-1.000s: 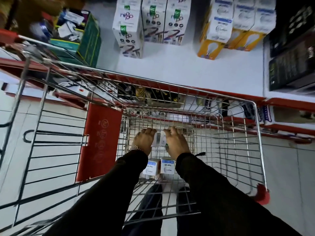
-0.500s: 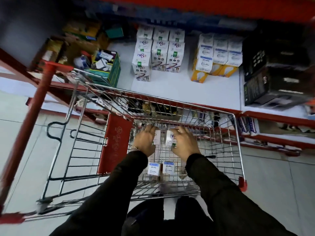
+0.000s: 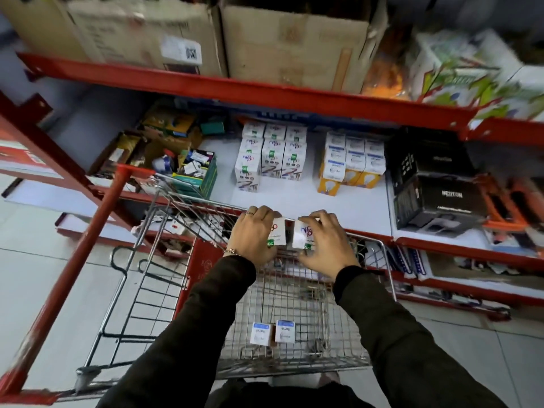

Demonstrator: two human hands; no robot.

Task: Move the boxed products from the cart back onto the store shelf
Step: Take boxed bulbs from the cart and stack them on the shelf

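Observation:
My left hand (image 3: 253,235) grips a white box with a green label (image 3: 279,232), and my right hand (image 3: 326,245) grips a second white box of the same kind (image 3: 303,235). Both boxes are side by side above the front rim of the wire cart (image 3: 182,201), near the edge of the white shelf (image 3: 294,201). Two small white boxes with blue tops (image 3: 272,332) remain on the cart floor. On the shelf behind stand matching white green-labelled boxes (image 3: 269,157) and white-and-yellow bulb boxes (image 3: 351,161).
Black boxes (image 3: 435,184) stand on the shelf's right, a green carton of loose items (image 3: 195,172) on its left. Cardboard cartons (image 3: 288,42) fill the red-edged shelf above. A red upright post (image 3: 76,269) runs along the cart's left.
Both hands have lifted the two white boxes out of the cart's bottom up to its front rim, toward the shelf. The camera has tilted up, showing the upper shelf.

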